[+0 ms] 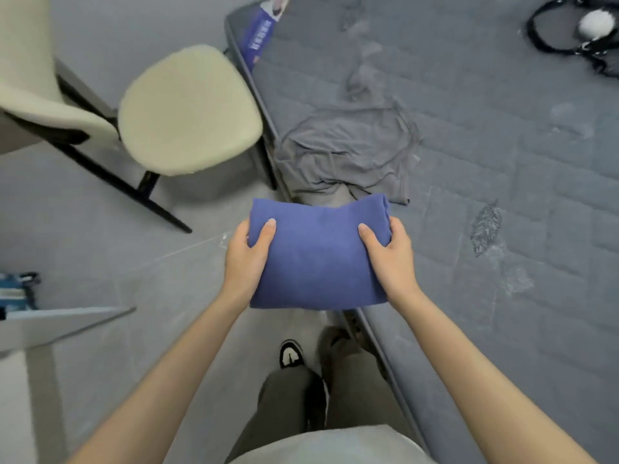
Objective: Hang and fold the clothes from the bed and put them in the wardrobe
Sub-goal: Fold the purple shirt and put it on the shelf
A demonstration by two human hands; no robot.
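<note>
In the upper left of the frame a cream chair (pixel 187 108) stands on the floor beside the bed (pixel 502 182). At the centre, the left hand (pixel 248 259) grips the left edge of a folded blue cloth (pixel 318 259), thumb on top and fingers tucked under; the right hand (pixel 388 256) grips the right edge likewise. The cloth is held over the bed's edge. Just above it a crumpled grey garment (pixel 345 152) lies on the bed, with a black bag (pixel 552 35) in the upper right corner.

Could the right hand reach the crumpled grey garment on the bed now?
Probably not yet: the right hand and left hand both grip the folded blue cloth. The grey garment lies just beyond it, nothing between.
</note>
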